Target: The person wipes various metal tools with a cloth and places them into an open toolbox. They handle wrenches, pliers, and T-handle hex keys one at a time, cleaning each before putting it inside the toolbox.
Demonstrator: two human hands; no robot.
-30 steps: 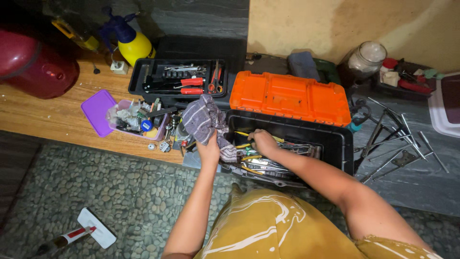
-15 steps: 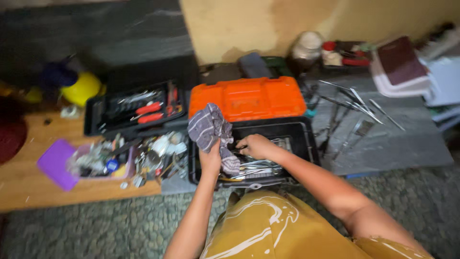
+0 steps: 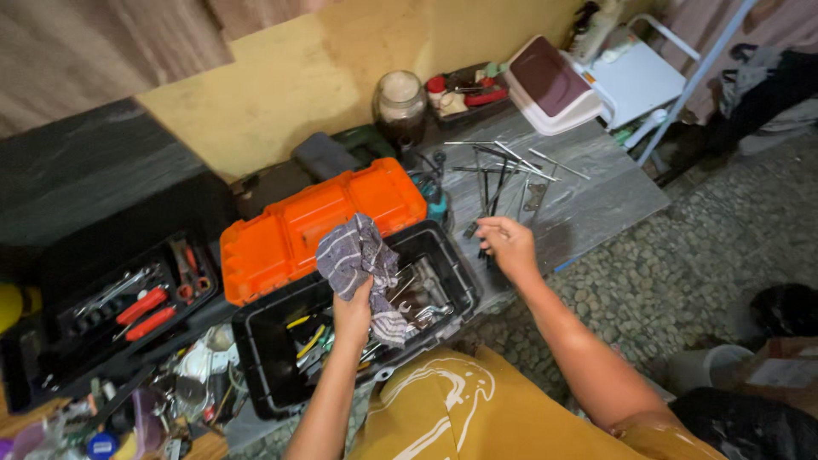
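Two hands: left hand, right hand; one striped cloth; one orange-lidded toolbox; one black tool tray; two red-handled pliers; one glass jar

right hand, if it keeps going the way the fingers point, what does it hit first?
Most likely the metal rods laid out on the grey slab. The right hand points up-left over their near ends; depth is unclear, so it may already touch one.
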